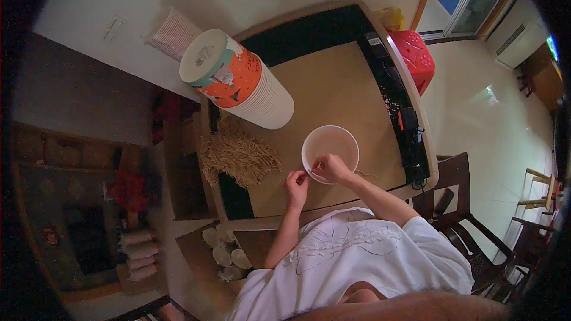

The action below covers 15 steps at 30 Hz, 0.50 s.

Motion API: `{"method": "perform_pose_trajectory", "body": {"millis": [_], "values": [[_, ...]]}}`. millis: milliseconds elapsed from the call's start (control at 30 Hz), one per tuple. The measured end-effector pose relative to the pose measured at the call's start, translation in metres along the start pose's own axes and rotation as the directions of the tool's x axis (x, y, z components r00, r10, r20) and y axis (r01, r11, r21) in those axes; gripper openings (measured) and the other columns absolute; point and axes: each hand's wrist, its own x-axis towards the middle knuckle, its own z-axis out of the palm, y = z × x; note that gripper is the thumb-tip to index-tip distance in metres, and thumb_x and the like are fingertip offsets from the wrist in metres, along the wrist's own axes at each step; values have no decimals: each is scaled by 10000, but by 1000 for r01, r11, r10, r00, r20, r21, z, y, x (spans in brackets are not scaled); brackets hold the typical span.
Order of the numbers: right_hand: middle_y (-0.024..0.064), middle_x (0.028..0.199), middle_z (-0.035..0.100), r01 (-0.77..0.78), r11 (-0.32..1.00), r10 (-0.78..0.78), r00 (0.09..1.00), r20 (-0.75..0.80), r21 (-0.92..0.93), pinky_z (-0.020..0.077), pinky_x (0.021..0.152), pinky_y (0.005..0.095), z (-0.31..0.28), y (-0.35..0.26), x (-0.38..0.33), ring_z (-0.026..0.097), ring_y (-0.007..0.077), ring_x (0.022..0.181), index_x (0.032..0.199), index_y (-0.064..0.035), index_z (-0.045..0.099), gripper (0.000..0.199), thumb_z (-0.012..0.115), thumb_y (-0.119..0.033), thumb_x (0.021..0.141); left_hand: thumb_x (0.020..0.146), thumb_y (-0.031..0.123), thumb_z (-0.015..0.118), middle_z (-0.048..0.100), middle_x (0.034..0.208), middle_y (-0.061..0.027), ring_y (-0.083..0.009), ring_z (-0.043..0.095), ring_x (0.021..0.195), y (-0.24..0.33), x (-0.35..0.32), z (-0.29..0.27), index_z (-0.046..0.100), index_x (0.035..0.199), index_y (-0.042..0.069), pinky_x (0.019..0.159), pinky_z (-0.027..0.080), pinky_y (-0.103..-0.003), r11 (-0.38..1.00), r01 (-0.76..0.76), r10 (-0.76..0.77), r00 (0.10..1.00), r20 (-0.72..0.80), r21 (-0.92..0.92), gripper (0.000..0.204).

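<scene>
Hands at frame centre, left hand [296, 181] and right hand [331, 168] both pinching one thin strand [310, 171] at the near rim of one white paper bowl [330, 147], one tall stack of bowls [241, 80] upper left, one pile of tan strands [238, 154] left of centre, one red stool [416, 56] upper right.

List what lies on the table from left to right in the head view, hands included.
Pile of tan cords → tall stack of paper cups → left hand → right hand at the white paper bowl → black strip along the table's right edge.
</scene>
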Motion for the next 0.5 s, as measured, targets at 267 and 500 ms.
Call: {"method": "perform_pose_trajectory", "body": {"millis": [267, 500], "values": [[99, 602, 573, -37, 998, 38, 999, 20, -50, 431, 515, 319, -1, -7, -1, 537, 200, 525, 747, -78, 634, 150, 647, -202, 663, 679, -8, 630, 533, 691, -63, -140, 531, 593, -2, 0, 2, 580, 756, 12, 552, 429, -247, 999, -37, 37, 999, -18, 9, 94], [107, 629, 580, -33, 999, 35, 996, 86, -22, 436, 529, 324, -1, -3, -2, 566, 218, 565, 828, -84, 607, 176, 625, -172, 677, 700, -3, 605, 523, 685, -40, -110, 516, 598, -12, 1, 8, 555, 730, 13, 541, 416, -232, 995, -58, 53, 996, -65, -82, 61]]}}
